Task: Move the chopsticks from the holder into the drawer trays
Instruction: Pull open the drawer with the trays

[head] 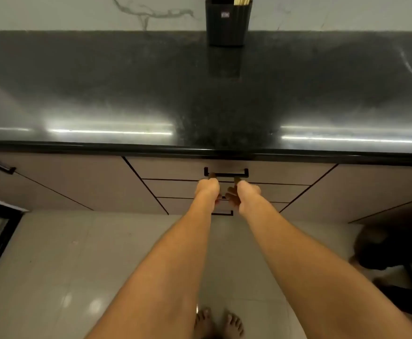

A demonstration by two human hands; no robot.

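While our left hand (pixel 207 188) and right hand (pixel 245 192) curl their fingers onto the top drawer handle (pixel 226 172), pale chopsticks (pixel 242 0) stand upright in the black holder (pixel 228 24) far back on the desk (pixel 200 94).

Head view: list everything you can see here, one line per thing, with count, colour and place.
Holder: one, black, back of counter.
Chopsticks: a bundle, pale wood, standing in holder.
Counter: one, black, glossy.
Drawers: three fronts, beige, shut, below counter.
Top handle: one, black, top drawer.
Floor: pale tiles.
Left hand: fingers at top handle.
Right hand: fingers at top handle.
Feet: two, bare, bottom centre.
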